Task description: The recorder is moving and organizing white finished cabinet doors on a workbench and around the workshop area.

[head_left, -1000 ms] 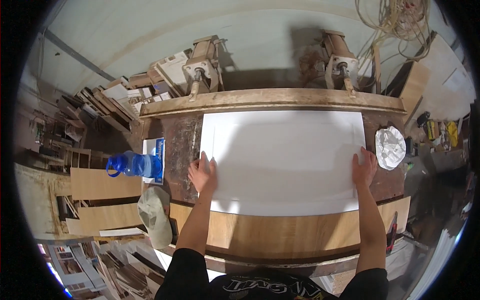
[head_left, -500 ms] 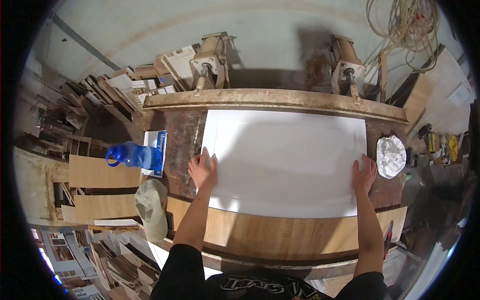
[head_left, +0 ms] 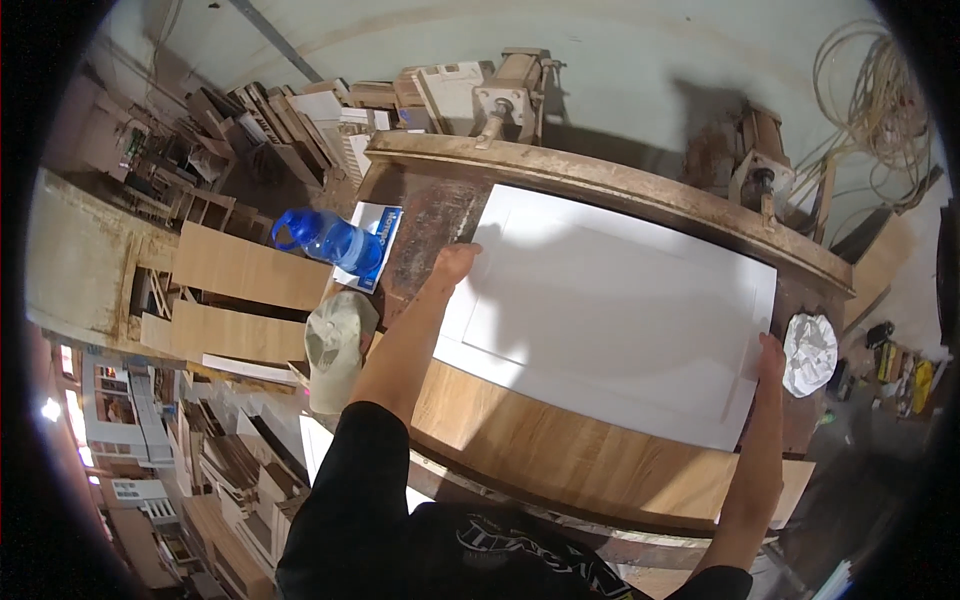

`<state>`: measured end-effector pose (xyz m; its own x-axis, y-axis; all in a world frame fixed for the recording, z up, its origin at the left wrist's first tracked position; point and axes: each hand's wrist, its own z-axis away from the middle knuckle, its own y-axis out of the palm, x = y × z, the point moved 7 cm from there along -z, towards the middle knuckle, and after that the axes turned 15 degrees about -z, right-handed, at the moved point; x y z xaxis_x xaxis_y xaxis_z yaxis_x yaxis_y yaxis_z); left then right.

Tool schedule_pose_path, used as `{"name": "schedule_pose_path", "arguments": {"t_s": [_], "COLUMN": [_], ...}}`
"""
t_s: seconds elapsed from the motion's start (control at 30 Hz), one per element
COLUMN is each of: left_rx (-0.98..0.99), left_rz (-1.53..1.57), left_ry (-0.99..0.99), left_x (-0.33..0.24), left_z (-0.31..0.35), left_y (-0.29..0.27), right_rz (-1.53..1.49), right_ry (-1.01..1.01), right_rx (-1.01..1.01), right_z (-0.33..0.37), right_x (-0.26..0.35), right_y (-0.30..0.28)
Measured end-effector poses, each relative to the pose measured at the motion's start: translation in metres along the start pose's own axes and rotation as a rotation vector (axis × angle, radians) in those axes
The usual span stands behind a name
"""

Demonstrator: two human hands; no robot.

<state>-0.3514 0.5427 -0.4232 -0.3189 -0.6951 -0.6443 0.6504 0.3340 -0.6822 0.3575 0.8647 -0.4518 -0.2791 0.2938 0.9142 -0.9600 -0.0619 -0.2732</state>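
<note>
A white rectangular panel (head_left: 620, 310) with a recessed inner border lies on the dark worn bench in front of me. My left hand (head_left: 459, 262) grips its left edge, fingers curled and partly hidden by the back of the hand. At the opposite short edge, my right hand (head_left: 770, 356) holds on near the middle of that side; its fingertips are mostly out of sight. A wood-grain board (head_left: 560, 440) lies along the near side, partly beneath the panel. My shadow falls across the white surface.
Behind the panel runs a long beam (head_left: 620, 185) joined to two cylinders (head_left: 508, 105). To the left are a blue water bottle (head_left: 335, 240) on a blue-and-white packet (head_left: 385, 222) and a beige cap (head_left: 338, 345). Crumpled white material (head_left: 810, 354) sits at the right.
My view has turned, so the bench appears tilted. My left hand has moved farther along the left edge, and both hands have gone from resting with fingers spread to gripping the sides.
</note>
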Motion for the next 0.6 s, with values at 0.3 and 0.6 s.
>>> {"name": "schedule_pose_path", "arguments": {"t_s": [0.3, 0.6], "left_rx": [0.037, 0.214], "left_rz": [0.509, 0.717], "left_ry": [-0.082, -0.060], "left_x": [-0.061, 0.019], "left_z": [0.140, 0.325], "left_y": [-0.098, -0.162], "right_rz": [-0.520, -0.536], "right_ry": [0.043, 0.060], "right_rx": [0.005, 0.161], "right_z": [0.144, 0.348], "right_x": [0.112, 0.110], "right_y": [-0.044, -0.153]}}
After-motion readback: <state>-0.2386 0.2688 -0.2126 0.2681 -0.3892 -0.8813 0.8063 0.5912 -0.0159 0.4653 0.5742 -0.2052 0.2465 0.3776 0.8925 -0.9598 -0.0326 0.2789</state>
